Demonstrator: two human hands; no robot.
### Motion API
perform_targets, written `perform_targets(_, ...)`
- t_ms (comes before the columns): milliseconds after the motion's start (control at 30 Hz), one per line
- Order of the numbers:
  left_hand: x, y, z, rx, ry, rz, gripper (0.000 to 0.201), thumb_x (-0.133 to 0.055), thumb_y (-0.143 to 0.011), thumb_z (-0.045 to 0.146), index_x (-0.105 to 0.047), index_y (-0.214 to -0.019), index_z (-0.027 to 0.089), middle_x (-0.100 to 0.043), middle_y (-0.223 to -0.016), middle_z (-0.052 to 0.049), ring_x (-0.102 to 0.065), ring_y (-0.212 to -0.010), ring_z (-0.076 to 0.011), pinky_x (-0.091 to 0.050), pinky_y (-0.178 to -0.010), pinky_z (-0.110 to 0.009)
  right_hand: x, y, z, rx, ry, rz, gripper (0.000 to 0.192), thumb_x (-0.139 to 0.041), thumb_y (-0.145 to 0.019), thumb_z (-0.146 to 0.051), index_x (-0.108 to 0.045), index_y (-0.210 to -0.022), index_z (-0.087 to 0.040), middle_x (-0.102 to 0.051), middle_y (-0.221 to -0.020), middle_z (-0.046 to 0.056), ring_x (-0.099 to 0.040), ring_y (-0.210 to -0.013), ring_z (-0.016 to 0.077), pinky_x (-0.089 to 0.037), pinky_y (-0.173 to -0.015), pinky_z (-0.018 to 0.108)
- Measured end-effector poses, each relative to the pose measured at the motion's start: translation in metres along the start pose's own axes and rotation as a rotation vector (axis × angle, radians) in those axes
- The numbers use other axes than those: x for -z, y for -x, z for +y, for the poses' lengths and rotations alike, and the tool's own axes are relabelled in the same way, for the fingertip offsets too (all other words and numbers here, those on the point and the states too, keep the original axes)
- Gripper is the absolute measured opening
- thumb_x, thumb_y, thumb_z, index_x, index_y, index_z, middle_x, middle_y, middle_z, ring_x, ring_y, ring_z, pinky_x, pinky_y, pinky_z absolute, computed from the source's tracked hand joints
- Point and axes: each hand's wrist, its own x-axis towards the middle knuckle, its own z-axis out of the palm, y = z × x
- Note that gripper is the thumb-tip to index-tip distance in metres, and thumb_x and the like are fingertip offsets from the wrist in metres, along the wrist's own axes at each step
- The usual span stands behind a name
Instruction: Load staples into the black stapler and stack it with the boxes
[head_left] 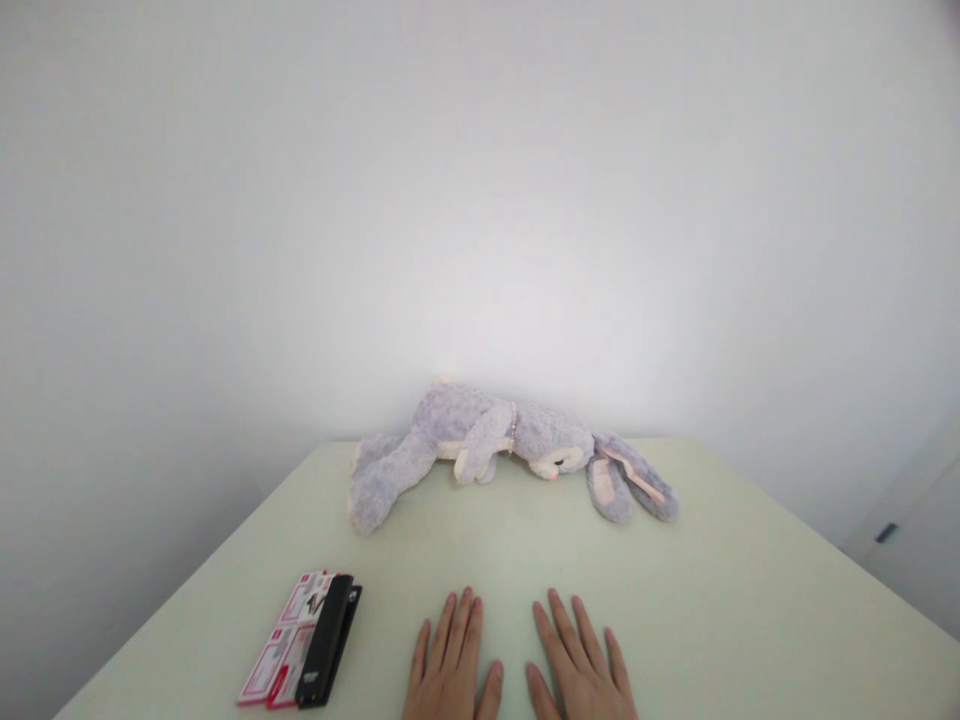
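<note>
My left hand (448, 670) lies flat, palm down, on the pale green table, fingers stretched out and holding nothing. Beside it, across a small gap, my right hand (583, 672) rests the same way, its fingers slightly spread. To the left of my left hand is a black stapler (327, 640), lying lengthwise away from me. Several small white and red boxes (274, 655) with printed labels sit against its left side. Neither hand touches the stapler or the boxes. Both wrists are cut off by the lower frame edge.
A grey-lilac plush rabbit (469, 430) lies on its side along the table's far edge, its long ears to the right. Behind it rises a plain white wall (480, 200). The table (735, 600) narrows toward the back. A dark handle (886, 533) shows at far right.
</note>
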Motion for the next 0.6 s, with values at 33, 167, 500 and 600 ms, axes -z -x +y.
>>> perform_targets(33,0.0001,0.0001,0.0000,0.003,-0.001,-0.007,0.061,-0.034,-0.102,0.053,-0.020,-0.157,0.030,-0.018,-0.164,0.002,-0.026,-0.153,-0.0317,-0.028,-0.124,-0.060,-0.0006,0.0001,0.0003,0.002,0.004,-0.001,0.059,-0.048,-0.092,-0.055,-0.049,-0.148,-0.036,-0.035,-0.158,-0.006,-0.042,-0.145,0.0354,-0.033,-0.118,0.063)
perform_targets(167,-0.0005,0.0004,-0.0002,0.005,0.001,-0.021,0.062,-0.033,-0.102,0.054,-0.020,-0.157,0.029,-0.017,-0.165,0.002,-0.025,-0.153,-0.0322,-0.026,-0.124,-0.061,-0.0027,0.0005,0.0011,0.004,0.012,-0.002,0.060,-0.048,-0.092,-0.054,-0.048,-0.148,-0.036,-0.034,-0.158,-0.006,-0.042,-0.145,0.0350,-0.033,-0.118,0.063)
perform_targets(500,0.0008,-0.0007,0.0014,0.011,-0.002,-0.029,0.062,-0.034,-0.102,0.051,-0.019,-0.157,0.027,-0.016,-0.165,0.001,-0.024,-0.154,-0.0325,-0.026,-0.124,-0.063,-0.0069,0.0005,0.0029,0.000,-0.021,0.008,0.059,-0.051,-0.091,-0.053,-0.049,-0.148,-0.037,-0.034,-0.158,-0.005,-0.041,-0.145,0.0367,-0.034,-0.117,0.065)
perform_targets(600,0.0028,-0.0007,0.0028,0.021,-0.005,-0.031,0.062,-0.034,-0.101,0.049,-0.019,-0.157,0.027,-0.015,-0.165,0.002,-0.023,-0.154,-0.0320,-0.025,-0.124,-0.062,-0.0090,-0.0001,0.0079,0.022,-0.062,0.004,0.059,-0.051,-0.091,-0.053,-0.047,-0.148,-0.038,-0.035,-0.158,-0.005,-0.043,-0.144,0.0375,-0.036,-0.115,0.067)
